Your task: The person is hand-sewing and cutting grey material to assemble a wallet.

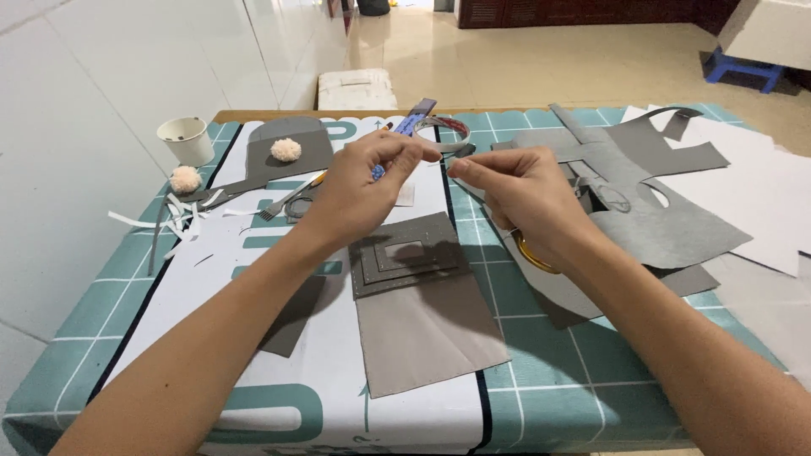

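My left hand (359,181) hovers over the table with its fingers pinched together near a blue, patterned strip (404,128); what it pinches is too small to make out. My right hand (524,198) is close beside it, thumb and forefinger pinched too, fingertips almost meeting the left ones. A yellow ring (534,256) shows under the right wrist. Below both hands lies a stack of nested grey squares (410,257) on a large grey sheet (427,333).
Cut grey sheets (659,203) lie at the right beside white paper (760,186). A white cup (187,139), two peach pompoms (285,149), a fork (283,201), a tape roll (448,133) and white paper scraps (182,221) sit at the left and back. The table edge is near me.
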